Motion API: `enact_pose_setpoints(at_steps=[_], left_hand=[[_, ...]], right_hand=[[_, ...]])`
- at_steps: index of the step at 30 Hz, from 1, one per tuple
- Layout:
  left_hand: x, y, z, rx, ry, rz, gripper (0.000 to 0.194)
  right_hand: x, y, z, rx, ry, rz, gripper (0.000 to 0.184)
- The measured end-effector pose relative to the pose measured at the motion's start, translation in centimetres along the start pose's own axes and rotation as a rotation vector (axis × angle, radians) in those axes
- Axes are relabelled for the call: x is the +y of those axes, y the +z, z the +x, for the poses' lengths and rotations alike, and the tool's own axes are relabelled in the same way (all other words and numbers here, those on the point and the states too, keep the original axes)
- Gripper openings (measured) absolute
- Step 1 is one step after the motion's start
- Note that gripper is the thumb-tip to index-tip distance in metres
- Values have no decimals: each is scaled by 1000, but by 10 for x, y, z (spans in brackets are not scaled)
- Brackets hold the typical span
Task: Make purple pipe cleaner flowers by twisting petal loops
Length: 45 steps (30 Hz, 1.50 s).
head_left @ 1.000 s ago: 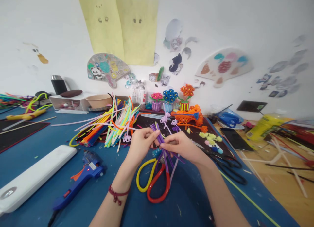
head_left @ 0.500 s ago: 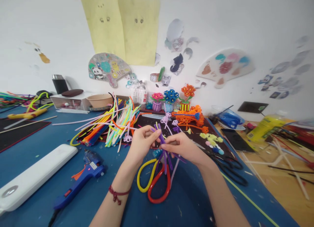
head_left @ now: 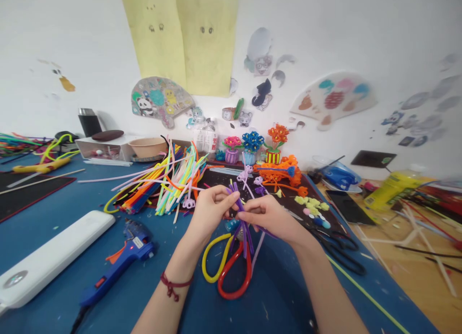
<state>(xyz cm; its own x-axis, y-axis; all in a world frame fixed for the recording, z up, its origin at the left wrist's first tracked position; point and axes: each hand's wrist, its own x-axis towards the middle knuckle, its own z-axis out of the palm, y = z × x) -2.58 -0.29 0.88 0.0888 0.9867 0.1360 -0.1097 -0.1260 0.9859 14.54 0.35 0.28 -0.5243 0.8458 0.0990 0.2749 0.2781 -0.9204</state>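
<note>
A small bundle of purple pipe cleaners (head_left: 241, 218) is pinched between both hands above the blue table (head_left: 54, 204). My left hand (head_left: 209, 211), with a red cord on its wrist, is closed on the bundle from the left. Closed on the same stems from the right is my right hand (head_left: 269, 216). The stem ends stick up past my fingers and hang down below them. Under my hands lie scissors with yellow and red loop handles (head_left: 227, 266).
A blue glue gun (head_left: 119, 264) and a white flat case (head_left: 50, 262) lie at the left. A heap of coloured pipe cleaners (head_left: 166, 180) sits behind. Small pipe-cleaner flower pots (head_left: 250, 148) stand by the wall. Black scissors (head_left: 337, 250) and a phone (head_left: 346, 204) lie at the right.
Both hands stay on the purple bundle; the fingers have shifted slightly along the stems, and the view has crept a little to the left.
</note>
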Motion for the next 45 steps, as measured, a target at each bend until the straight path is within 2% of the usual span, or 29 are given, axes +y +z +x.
enact_pose_setpoints(at_steps=[18,27,34,39,45], left_hand=[[2,-4,0,61,-2,59,36],[2,-3,-1,22,-10,107,36],[-4,-2,-1,-93,-27,83,31],[-3,-1,-2,-100,-34,46,28],[-1,-1,-2,-75,-21,-4,26]], right_hand=[[-6,-2,-4,-36,40,-83,35],[-3,-2,-4,-33,28,-53,35],[-3,-2,-4,-49,37,-13,35],[-4,-2,-3,-41,33,-21,36],[-6,-3,-2,41,-69,-48,37]])
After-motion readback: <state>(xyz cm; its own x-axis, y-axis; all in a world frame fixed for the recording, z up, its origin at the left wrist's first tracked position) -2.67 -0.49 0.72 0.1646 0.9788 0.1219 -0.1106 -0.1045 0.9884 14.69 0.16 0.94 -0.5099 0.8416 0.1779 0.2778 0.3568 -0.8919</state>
